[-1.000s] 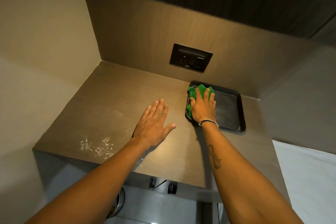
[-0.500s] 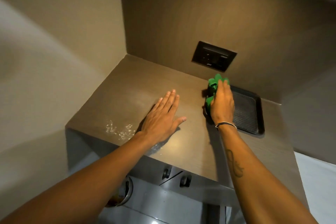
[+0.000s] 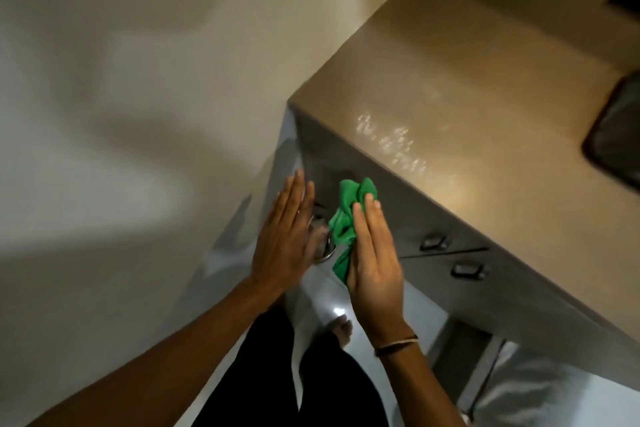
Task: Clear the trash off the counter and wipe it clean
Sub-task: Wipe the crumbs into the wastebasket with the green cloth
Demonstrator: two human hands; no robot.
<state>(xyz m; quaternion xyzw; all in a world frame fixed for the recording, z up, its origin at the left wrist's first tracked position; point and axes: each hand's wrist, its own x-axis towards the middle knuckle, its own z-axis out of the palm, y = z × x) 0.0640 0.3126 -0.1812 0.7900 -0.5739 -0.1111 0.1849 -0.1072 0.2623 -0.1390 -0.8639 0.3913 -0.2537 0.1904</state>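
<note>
The brown counter (image 3: pixel 478 55) fills the upper right, with a glistening wet or gritty patch (image 3: pixel 398 146) near its front edge. My right hand (image 3: pixel 374 253) is below the counter's edge, fingers straight, pressing a crumpled green cloth (image 3: pixel 346 218) from the right. My left hand (image 3: pixel 284 236) is flat and open just left of the cloth, palm facing it, a small gap between them. Both hands hover over a round metal bin (image 3: pixel 323 250) on the floor, mostly hidden behind them.
A black tray (image 3: pixel 620 135) lies on the counter at the right edge. Cabinet fronts with dark handles (image 3: pixel 433 243) sit under the counter. A beige wall (image 3: pixel 138 80) stands to the left. My dark trousers (image 3: pixel 277 374) and a bare foot (image 3: pixel 343 329) are on the pale floor.
Both hands left the counter top and came down in front of the cabinet over the bin. The right hand carried the green cloth off the tray. The view swung down and left.
</note>
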